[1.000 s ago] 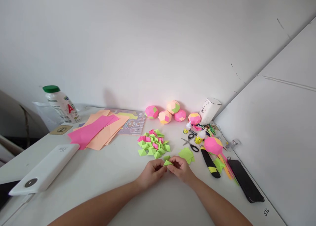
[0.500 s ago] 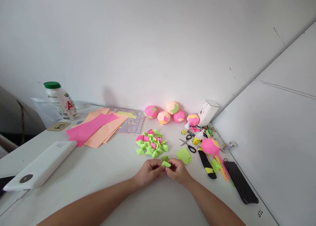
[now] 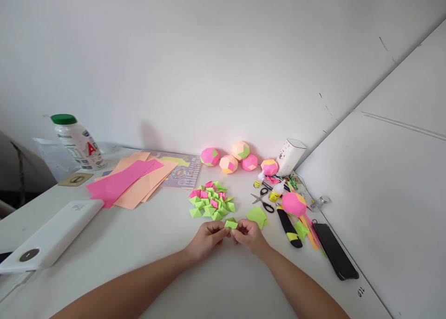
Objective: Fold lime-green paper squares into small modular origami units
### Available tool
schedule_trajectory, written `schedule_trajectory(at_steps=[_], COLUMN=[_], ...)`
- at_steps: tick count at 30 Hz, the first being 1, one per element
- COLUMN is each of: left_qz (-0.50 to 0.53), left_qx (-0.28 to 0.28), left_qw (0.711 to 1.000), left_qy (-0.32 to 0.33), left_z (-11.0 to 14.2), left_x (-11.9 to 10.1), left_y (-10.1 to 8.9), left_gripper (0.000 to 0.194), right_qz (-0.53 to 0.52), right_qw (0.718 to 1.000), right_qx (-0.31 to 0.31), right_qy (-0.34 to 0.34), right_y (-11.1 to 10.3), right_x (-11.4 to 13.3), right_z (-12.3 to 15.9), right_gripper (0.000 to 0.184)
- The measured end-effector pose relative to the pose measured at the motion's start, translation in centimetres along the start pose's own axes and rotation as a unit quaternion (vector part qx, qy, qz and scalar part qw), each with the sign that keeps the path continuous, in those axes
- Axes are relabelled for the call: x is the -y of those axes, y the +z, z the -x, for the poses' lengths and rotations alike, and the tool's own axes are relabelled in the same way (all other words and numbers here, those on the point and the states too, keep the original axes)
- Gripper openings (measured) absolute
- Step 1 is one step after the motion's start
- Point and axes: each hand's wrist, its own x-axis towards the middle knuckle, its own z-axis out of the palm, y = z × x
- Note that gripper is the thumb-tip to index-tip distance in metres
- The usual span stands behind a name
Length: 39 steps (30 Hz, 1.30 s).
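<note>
Between my two hands, low in the middle of the head view, is a small folded green paper piece point(image 3: 231, 224). My left hand point(image 3: 208, 239) pinches its left side with thumb and fingers. On its right side my right hand point(image 3: 251, 237) grips it the same way; some fingertips are hidden behind the paper. Just beyond my hands lies a heap of folded green and pink paper pieces point(image 3: 212, 202). Flat green paper squares point(image 3: 257, 216) lie beside my right hand.
Scissors point(image 3: 264, 200), glue bottles point(image 3: 277, 191), a cutter knife point(image 3: 289, 227) and a black phone point(image 3: 335, 250) lie at right. Several paper balls point(image 3: 228, 164) sit by the wall. At left are pink paper sheets point(image 3: 121, 182), a white power bank point(image 3: 55, 235) and a green-capped bottle point(image 3: 78, 142).
The green paper piece has been turned and raised slightly between my fingers, now showing an open fold. The whole view has shifted a little, so things appear farther left.
</note>
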Motion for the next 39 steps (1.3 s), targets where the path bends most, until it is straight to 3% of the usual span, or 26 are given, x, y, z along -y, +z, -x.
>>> schedule_trajectory(at_steps=[10,15,21,25,30,34,39], left_qz=[0.075,0.068,0.070,0.085,0.106,0.093,0.060], left_qx=[-0.015,0.004,0.004,0.010,0.001,-0.012,0.000], left_qw=[0.997,0.998,0.997,0.996,0.994,0.996,0.998], left_qy=[-0.001,0.008,0.011,0.012,0.001,-0.002,0.001], left_z=[-0.31,-0.34,-0.49,-0.54,-0.47,-0.37,-0.16], left_x=[0.13,0.37,0.70,0.58,0.11,-0.09,-0.16], left_y=[0.18,0.20,0.28,0.26,0.25,0.30,0.32], left_gripper=[0.029,0.031,0.033,0.034,0.036,0.037,0.042], right_qz=[-0.002,0.014,-0.008,-0.015,0.051,0.142,0.185], right_qw=[1.000,1.000,0.998,0.996,0.989,0.967,0.958], right_qx=[-0.002,-0.003,-0.043,-0.037,-0.010,-0.018,-0.022], right_qy=[-0.005,-0.006,-0.048,-0.076,-0.137,-0.211,-0.217], right_y=[-0.20,-0.06,0.19,0.19,0.17,0.28,0.25], right_x=[0.27,0.11,0.13,-0.05,0.10,0.51,0.53], right_z=[0.06,0.17,0.21,0.15,0.10,0.07,0.08], right_gripper=[0.022,0.022,0.019,0.018,0.014,0.005,0.007])
